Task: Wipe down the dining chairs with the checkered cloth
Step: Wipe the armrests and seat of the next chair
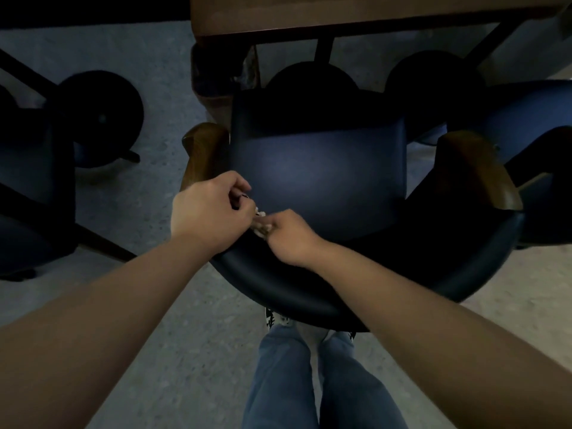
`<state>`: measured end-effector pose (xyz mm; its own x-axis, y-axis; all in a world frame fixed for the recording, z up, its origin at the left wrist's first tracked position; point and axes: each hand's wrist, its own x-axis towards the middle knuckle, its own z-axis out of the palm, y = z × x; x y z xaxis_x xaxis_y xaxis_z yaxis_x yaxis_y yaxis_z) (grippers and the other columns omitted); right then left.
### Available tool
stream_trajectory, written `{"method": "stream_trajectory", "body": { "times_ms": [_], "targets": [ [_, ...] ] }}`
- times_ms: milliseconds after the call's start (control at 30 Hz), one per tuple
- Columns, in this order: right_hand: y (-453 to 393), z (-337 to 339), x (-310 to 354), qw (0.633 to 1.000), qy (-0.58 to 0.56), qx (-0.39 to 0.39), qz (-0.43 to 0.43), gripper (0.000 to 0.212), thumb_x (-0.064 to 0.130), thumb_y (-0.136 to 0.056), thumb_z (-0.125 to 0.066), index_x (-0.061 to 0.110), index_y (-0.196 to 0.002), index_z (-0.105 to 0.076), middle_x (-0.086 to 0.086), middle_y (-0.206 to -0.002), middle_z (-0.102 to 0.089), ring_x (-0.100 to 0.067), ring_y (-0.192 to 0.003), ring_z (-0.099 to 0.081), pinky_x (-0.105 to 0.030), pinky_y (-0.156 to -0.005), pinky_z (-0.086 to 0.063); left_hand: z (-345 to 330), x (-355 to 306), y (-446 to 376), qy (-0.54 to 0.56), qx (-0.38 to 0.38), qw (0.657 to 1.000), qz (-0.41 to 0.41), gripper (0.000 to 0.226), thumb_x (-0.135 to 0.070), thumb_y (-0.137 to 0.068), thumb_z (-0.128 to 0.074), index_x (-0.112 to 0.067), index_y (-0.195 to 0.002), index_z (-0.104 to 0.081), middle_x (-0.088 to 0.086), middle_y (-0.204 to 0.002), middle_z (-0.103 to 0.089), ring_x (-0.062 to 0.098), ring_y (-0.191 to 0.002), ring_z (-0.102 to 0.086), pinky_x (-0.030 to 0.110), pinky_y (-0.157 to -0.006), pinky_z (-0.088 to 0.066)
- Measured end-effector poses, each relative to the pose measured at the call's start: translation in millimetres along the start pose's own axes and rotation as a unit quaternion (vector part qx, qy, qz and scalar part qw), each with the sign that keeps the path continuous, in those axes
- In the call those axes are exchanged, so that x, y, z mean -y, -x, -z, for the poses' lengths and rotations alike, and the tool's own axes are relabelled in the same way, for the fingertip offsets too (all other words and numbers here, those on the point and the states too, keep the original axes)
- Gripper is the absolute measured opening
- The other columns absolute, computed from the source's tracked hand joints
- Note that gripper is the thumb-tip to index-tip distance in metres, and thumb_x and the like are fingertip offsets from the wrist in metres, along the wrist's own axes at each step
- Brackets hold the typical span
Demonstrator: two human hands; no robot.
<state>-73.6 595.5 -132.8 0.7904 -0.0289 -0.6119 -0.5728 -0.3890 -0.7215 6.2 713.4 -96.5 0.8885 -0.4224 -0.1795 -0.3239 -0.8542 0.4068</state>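
Dim room, speckled grey floor (pixel 161 305), wooden table (pixel 340 13) at top of frame. Dark blue dining chair (pixel 318 178) with wooden armrests (pixel 201 153) is pushed toward the table, its curved backrest nearest the person.

Both hands meet over the backrest's left part, close to the left armrest. Left hand (pixel 207 212) has its fingers curled in, pinching something small. Right hand (pixel 286 235) is likewise curled, fist tight. Between them only a small pale scrap of the checkered cloth (pixel 261 222) shows; the pattern can't be made out, and most of it is bunched inside the two grips. How much each hand holds: cannot tell.

My read: cloth is being gathered or refolded, wiping of this chair not started. Key relation: cloth sits at the backrest's left end, the backrest's long axis runs off to the right, and the seat lies just beyond the hands. Right hand is nearer the unwiped run, so it probably takes the sweep.

More blue chairs stand left (pixel 34 181) and right (pixel 526 119).
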Motion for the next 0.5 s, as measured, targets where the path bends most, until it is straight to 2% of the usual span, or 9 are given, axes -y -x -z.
{"method": "stream_trajectory", "body": {
  "times_ms": [67,200,267,367,433,500],
  "targets": [
    [6,15,-17,0.994,0.096,0.032,0.026,0.041,0.003,-0.091,-0.048,0.018,-0.126,-0.063,-0.012,-0.121,-0.063,-0.025,-0.113,-0.057,-0.017,-0.087,-0.038,1,-1,0,0.0,0.005,1.0,0.003,0.015,-0.033,-0.084,-0.061,-0.032,-0.097,-0.068,-0.016,-0.08,-0.068,0.011,-0.08,-0.066,0.03,-0.075,-0.053],
    [36,63,-53,0.952,0.291,0.093,0.023,0.051,0.001,-0.08,-0.048,0.025,-0.12,-0.067,-0.013,-0.115,-0.067,-0.029,-0.106,-0.062,-0.03,-0.091,-0.048,0,0,1,-0.006,0.002,1.0,0.005,0.014,-0.033,-0.084,-0.059,-0.033,-0.095,-0.067,-0.017,-0.079,-0.067,0.009,-0.079,-0.064,0.026,-0.071,-0.047],
    [49,91,-64,0.919,0.378,0.109,-0.007,0.045,0.005,-0.077,-0.051,0.023,-0.113,-0.07,-0.013,-0.107,-0.069,-0.03,-0.098,-0.065,-0.029,-0.083,-0.05,1,-1,1,-0.01,0.006,1.0,-0.001,0.014,-0.033,-0.084,-0.059,-0.033,-0.095,-0.067,-0.016,-0.078,-0.066,0.009,-0.078,-0.064,0.026,-0.069,-0.047],
    [58,126,-68,0.86,0.485,0.148,-0.058,0.025,0.013,-0.083,-0.054,0.015,-0.104,-0.069,-0.012,-0.1,-0.067,-0.026,-0.079,-0.06,-0.028,-0.067,-0.044,1,-2,1,-0.025,0.017,0.999,-0.008,0.013,-0.035,-0.084,-0.059,-0.033,-0.095,-0.066,-0.016,-0.077,-0.065,0.009,-0.074,-0.062,0.024,-0.061,-0.04],
    [57,155,-69,0.821,0.542,0.152,-0.091,0.018,0.02,-0.09,-0.054,0.011,-0.101,-0.064,-0.011,-0.105,-0.064,-0.027,-0.086,-0.061,-0.03,-0.07,-0.043,2,-4,1,-0.03,0.021,0.999,-0.008,0.013,-0.035,-0.084,-0.059,-0.033,-0.095,-0.066,-0.017,-0.074,-0.063,0.009,-0.069,-0.059,0.022,-0.056,-0.035],
    [58,189,-73,0.786,0.591,0.137,-0.118,0.02,0.022,-0.094,-0.052,0.011,-0.107,-0.061,-0.01,-0.112,-0.061,-0.027,-0.1,-0.06,-0.032,-0.077,-0.045,2,-4,1,-0.028,0.018,0.999,-0.004,0.013,-0.035,-0.083,-0.059,-0.033,-0.094,-0.066,-0.018,-0.071,-0.061,0.007,-0.064,-0.055,0.021,-0.054,-0.032]
  ]
}}
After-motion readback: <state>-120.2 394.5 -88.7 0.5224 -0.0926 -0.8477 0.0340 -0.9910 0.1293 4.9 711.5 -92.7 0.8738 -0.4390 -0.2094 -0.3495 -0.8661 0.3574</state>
